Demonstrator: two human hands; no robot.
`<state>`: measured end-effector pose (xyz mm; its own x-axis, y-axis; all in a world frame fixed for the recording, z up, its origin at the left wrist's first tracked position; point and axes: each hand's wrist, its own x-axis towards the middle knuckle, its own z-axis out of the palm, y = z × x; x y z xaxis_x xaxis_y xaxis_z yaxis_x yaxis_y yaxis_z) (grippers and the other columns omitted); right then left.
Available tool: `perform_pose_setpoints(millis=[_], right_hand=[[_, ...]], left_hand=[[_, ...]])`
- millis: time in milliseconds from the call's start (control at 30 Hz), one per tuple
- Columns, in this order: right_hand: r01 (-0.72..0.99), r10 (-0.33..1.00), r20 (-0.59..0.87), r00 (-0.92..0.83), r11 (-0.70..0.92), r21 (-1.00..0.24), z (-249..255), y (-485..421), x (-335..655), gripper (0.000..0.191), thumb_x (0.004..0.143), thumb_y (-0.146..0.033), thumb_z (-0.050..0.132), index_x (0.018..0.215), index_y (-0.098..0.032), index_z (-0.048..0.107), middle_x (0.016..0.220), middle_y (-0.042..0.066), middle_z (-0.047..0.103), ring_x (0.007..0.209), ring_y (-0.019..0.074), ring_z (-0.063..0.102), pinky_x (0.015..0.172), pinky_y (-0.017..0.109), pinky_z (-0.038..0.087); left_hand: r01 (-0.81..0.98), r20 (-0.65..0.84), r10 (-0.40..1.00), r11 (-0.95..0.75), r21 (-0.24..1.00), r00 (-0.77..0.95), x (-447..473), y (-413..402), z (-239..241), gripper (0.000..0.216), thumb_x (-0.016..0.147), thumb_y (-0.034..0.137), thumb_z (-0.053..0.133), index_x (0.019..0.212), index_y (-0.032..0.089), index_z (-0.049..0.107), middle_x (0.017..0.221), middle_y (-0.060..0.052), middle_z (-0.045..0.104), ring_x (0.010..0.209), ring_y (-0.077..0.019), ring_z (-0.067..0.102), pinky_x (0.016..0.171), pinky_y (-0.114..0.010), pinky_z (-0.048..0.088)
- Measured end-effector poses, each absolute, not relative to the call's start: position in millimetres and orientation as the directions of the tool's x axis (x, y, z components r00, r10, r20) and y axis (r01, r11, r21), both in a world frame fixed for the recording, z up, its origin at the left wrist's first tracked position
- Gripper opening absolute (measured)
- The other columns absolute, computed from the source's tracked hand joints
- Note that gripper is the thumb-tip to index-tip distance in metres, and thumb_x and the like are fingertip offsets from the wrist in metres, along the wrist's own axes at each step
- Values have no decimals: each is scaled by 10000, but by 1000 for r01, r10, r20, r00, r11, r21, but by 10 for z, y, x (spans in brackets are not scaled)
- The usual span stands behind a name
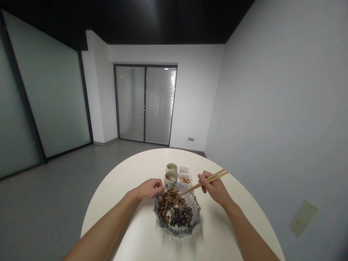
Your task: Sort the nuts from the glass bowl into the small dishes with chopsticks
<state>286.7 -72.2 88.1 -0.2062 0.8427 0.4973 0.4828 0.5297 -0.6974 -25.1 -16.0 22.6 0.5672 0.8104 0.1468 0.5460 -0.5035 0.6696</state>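
A cut-glass bowl [197,214] stands near the front of the table, holding striped sunflower seeds [168,204] and a heap of darker seeds [181,216]. My right hand [214,187] is shut on wooden chopsticks [206,182], whose tips reach over the bowl's far rim. My left hand [150,189] is curled just beside the rim, with nothing visible in it. Behind the bowl stand two beige ceramic cups [171,168] and two small white square dishes [185,180], the nearer one holding peanuts. The cups' contents are hidden.
All of this stands on a round white table [127,174]. Beyond its edge are a grey floor, frosted glass panels on the left, a glazed door with blinds ahead and a pale wall on the right.
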Motion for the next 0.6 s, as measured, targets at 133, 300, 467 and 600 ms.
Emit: perform_pose_setpoints(millis=[133,300,467,600], right_hand=[[486,821,539,-191,556,-675,889,-723,2863,444,963,-495,480,612,-222,485,481,-27,536,489,144,493,530,262,398],[441,787,610,-96,583,-682,887,-732,2844,444,957,-514,492,623,-223,513,495,-16,555,520,154,523,557,270,421],[445,746,666,1,596,-669,844,-716,2812,450,962,-516,488,626,-220,536,512,-13,561,519,153,518,553,272,420],[481,715,698,46,596,-643,789,-713,2729,481,966,-510,483,588,-219,543,538,-3,570,540,155,531,572,275,423]], left_hand=[[548,148,811,-505,667,566,-243,-160,230,398,892,520,476,809,154,606,674,1,589,626,-144,528,589,-233,382],[557,143,810,-508,657,569,-239,-167,245,394,889,521,481,819,155,612,671,-1,598,635,-149,529,599,-238,383],[556,140,815,-498,666,562,-237,-170,232,382,890,504,475,831,154,615,685,-3,602,633,-149,535,597,-239,386],[557,131,819,-488,672,559,-232,-173,234,397,883,520,475,828,151,612,688,-1,596,629,-143,530,587,-232,386]])
